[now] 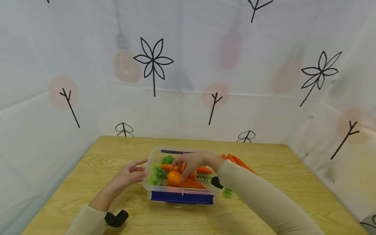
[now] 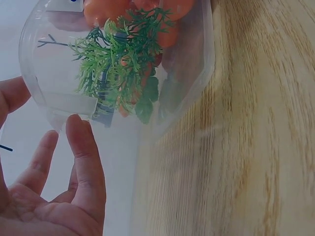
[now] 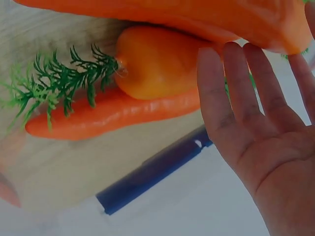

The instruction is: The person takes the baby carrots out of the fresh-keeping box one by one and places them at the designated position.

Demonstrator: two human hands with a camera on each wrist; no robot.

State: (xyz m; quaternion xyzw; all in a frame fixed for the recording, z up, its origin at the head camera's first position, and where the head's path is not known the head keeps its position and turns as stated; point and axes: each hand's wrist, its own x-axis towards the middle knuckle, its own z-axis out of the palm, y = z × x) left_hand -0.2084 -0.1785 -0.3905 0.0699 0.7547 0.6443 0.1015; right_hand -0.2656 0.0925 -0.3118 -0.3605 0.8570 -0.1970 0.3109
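At lower centre, the right hand (image 1: 189, 163) grips a carrot (image 1: 175, 179) inside a box (image 1: 182, 197); the outstretched left hand (image 1: 128, 175) touches the box's left end.

Soft, even light filled the head view, leaving faint, blurred shadows on the wooden table (image 1: 117, 150) near the clear plastic container (image 1: 164, 188). The 2 wrist views looked dimmer and hazier; pale highlights glinted along the slender carrot (image 3: 118, 118).
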